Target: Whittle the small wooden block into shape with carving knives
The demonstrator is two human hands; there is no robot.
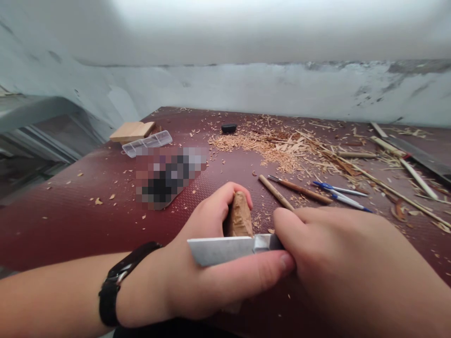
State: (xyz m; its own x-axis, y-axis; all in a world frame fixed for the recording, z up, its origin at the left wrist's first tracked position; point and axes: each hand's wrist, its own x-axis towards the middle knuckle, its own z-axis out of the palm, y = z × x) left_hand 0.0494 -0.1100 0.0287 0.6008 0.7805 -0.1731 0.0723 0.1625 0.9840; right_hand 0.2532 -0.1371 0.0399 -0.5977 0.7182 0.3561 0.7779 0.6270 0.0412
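A brown piece of wood (241,217) with a rounded, carved upper end stands up in the grip of my left hand (197,253). The fingers curl round its far side, and its lower part is hidden. My right hand (345,263) is closed on the dark handle of a knife (221,249). The knife's broad, square-ended blade lies across the near side of the wood, pointing left. My left thumb stretches along below the blade, its tip close to the handle and the right hand. A black watch band circles my left wrist.
Wood shavings (278,148) are heaped at the back of the dark red table (105,225). Right of my hands lie a short stick (276,192), a brown-handled tool (303,188) and blue-white pens (341,193). A clear plastic case (148,143) and wooden block (132,131) sit back left.
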